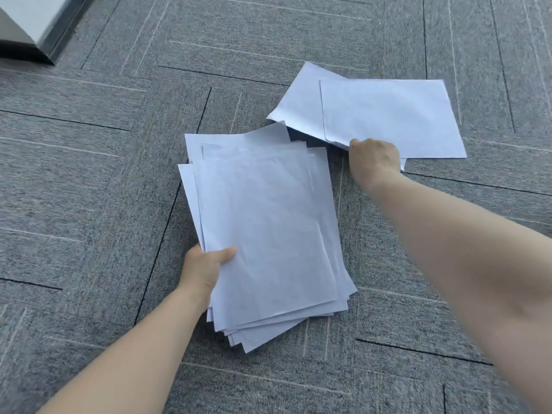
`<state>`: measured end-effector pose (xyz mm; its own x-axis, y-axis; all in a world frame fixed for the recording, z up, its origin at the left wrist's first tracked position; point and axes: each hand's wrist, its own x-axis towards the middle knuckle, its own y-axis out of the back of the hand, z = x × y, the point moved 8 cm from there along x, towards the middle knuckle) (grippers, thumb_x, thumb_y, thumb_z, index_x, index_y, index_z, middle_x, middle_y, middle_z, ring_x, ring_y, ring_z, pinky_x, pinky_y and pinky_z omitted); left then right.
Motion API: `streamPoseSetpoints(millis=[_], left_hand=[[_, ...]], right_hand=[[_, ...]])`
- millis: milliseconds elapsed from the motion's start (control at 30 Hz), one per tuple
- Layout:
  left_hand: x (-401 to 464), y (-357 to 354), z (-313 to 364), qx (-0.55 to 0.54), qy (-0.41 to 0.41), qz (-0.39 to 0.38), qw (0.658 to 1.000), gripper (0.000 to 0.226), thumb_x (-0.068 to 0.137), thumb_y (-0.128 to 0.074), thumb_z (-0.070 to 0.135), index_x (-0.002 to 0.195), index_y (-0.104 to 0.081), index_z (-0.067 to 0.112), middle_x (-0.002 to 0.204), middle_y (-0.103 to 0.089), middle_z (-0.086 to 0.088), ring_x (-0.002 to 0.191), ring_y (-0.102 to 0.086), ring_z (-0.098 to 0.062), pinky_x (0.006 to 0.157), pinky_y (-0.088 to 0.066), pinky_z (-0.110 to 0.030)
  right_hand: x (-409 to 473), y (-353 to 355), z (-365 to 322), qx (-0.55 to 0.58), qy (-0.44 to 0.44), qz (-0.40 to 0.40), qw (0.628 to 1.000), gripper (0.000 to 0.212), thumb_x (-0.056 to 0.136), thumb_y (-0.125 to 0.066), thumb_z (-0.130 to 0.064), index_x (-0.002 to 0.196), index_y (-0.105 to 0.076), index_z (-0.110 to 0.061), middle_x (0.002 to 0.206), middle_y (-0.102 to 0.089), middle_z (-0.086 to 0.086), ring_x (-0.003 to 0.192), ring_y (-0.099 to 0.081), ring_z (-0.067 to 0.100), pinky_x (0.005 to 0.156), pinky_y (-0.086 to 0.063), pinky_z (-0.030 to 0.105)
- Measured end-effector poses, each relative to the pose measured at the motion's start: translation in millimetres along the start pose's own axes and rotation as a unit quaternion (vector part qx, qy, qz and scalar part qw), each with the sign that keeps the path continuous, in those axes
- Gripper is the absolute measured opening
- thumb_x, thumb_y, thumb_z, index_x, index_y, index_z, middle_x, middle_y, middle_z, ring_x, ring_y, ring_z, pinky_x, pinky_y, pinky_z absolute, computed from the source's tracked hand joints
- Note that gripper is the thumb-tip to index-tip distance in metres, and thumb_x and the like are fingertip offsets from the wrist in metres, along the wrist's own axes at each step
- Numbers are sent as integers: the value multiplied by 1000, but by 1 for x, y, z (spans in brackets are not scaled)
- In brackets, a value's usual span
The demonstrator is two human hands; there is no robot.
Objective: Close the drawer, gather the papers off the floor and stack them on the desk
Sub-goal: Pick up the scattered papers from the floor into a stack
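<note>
A loose stack of several white sheets (268, 225) is held just above the grey carpet in the middle of the view. My left hand (206, 270) grips its near left edge, thumb on top. Farther right, a few more white sheets (388, 115) lie overlapping on the floor. My right hand (375, 159) pinches the near edge of these sheets, fingers curled under them. No drawer or desk top is in view.
Grey carpet tiles (89, 174) with dark seams cover the whole floor. At the top left corner stands the base of a white and dark piece of furniture (33, 28).
</note>
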<state>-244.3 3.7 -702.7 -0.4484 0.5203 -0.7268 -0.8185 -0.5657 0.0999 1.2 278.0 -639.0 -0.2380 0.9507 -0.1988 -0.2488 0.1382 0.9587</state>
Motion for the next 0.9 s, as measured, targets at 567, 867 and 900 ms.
streamPoseSetpoints(millis=[567, 867, 900], left_hand=[[-1, 2, -1, 16, -21, -8, 1000, 32, 80, -70, 1, 112, -65, 0, 106, -71, -19, 90, -68, -36, 81, -55, -47], [-28, -3, -14, 11, -28, -37, 999, 23, 86, -63, -3, 106, -63, 7, 91, -69, -8, 76, -65, -24, 65, -51, -30], [-32, -5, -19, 12, -23, -45, 999, 22, 86, -62, -2, 106, -63, 7, 92, -69, -8, 78, -66, -25, 66, -51, -31]], right_hand=[[-65, 59, -26, 191, 31, 66, 979, 11, 74, -45, 4, 71, -48, -6, 60, -38, 8, 66, -47, 32, 57, -34, 33], [-121, 57, -72, 287, 14, -18, 958, 11, 78, -48, -4, 71, -55, -9, 64, -47, 8, 65, -45, 33, 57, -34, 28], [-128, 55, -80, 298, 17, -32, 954, 11, 79, -48, -5, 73, -56, -9, 68, -50, 9, 66, -46, 33, 59, -35, 28]])
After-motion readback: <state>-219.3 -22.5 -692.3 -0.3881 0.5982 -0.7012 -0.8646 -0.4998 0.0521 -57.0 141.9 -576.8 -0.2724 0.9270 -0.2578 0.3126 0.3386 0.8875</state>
